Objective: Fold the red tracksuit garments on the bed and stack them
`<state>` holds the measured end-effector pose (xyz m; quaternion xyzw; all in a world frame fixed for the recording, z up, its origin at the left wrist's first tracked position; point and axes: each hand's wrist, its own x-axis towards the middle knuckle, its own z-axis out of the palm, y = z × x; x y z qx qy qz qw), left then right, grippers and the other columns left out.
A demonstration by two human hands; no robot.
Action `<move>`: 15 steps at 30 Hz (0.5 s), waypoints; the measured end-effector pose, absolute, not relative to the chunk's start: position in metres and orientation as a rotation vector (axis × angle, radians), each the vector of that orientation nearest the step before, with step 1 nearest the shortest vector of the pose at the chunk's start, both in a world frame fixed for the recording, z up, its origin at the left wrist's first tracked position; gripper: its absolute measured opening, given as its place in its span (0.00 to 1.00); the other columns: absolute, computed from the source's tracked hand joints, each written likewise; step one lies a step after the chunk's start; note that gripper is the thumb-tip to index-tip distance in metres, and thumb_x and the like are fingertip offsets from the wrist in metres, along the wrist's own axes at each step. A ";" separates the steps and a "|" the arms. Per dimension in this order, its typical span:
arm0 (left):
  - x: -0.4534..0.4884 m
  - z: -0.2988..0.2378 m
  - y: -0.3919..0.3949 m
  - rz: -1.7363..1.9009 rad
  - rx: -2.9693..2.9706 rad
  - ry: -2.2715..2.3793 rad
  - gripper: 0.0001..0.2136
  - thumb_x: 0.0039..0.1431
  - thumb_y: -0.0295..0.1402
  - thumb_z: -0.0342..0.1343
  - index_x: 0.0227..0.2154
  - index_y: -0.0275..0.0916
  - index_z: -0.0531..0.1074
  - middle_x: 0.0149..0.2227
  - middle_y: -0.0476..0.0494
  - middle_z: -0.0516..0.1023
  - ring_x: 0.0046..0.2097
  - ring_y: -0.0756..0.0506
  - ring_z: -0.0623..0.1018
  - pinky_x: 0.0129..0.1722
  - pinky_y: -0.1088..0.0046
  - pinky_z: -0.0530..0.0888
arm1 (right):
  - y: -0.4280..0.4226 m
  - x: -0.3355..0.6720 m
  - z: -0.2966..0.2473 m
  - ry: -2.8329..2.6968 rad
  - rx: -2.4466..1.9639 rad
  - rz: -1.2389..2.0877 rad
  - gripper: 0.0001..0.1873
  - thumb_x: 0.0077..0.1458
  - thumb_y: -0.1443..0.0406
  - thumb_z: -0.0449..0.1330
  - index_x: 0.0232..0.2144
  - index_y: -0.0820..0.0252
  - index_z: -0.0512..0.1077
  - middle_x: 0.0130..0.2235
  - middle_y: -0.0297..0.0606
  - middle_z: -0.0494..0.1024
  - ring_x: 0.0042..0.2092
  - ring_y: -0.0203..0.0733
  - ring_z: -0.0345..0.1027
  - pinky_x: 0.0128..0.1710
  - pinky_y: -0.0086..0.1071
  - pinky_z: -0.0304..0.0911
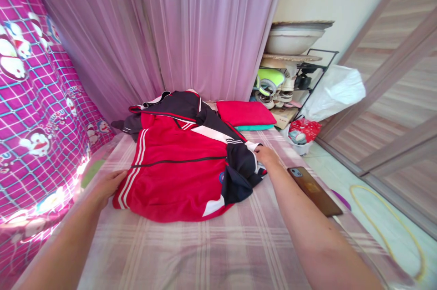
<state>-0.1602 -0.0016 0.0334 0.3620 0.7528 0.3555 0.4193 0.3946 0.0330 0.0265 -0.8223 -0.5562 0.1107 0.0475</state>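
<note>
A red, black and white zip-up track jacket (177,158) lies on its side across the bed, its zipper running left to right. At the left, my left hand (108,186) is closed on the striped hem, fingertips partly hidden at the fabric's edge. My right hand (266,156) pinches the white-edged black cloth at the jacket's right end, by the collar. Part of the black section is bunched up in folds there. Behind the jacket, more dark clothing with red and white trim (170,104) is heaped, touching it.
A folded red garment (246,113) rests on a teal one (256,127) at the back. Near my right forearm lies a phone (312,190) by the bed's edge. Beyond stand a rack (319,69) with shoes and basins, and a white bag (336,89). Purple curtains (211,30) hang behind.
</note>
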 end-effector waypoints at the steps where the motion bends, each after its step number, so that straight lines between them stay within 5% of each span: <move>1: -0.162 0.032 -0.001 0.889 0.926 1.871 0.12 0.57 0.37 0.56 0.40 0.40 0.77 0.36 0.45 0.84 0.42 0.42 0.83 0.41 0.70 0.80 | 0.033 0.394 0.025 -1.678 -2.507 0.320 0.22 0.62 0.51 0.54 0.48 0.52 0.79 0.49 0.46 0.81 0.50 0.52 0.75 0.42 0.35 0.66; 10: -0.164 0.030 -0.001 0.867 0.955 1.838 0.14 0.54 0.39 0.56 0.41 0.41 0.77 0.40 0.41 0.84 0.46 0.39 0.82 0.43 0.69 0.80 | 0.029 0.389 0.019 -1.585 -2.402 0.181 0.18 0.62 0.52 0.55 0.42 0.49 0.82 0.46 0.38 0.83 0.45 0.47 0.75 0.37 0.31 0.64; 15: -0.159 0.038 -0.004 0.860 1.103 1.920 0.15 0.58 0.41 0.53 0.43 0.40 0.77 0.40 0.39 0.84 0.43 0.40 0.83 0.38 0.69 0.81 | 0.024 0.388 0.038 -1.604 -2.389 0.033 0.19 0.64 0.59 0.52 0.49 0.56 0.78 0.45 0.46 0.82 0.46 0.49 0.74 0.42 0.35 0.63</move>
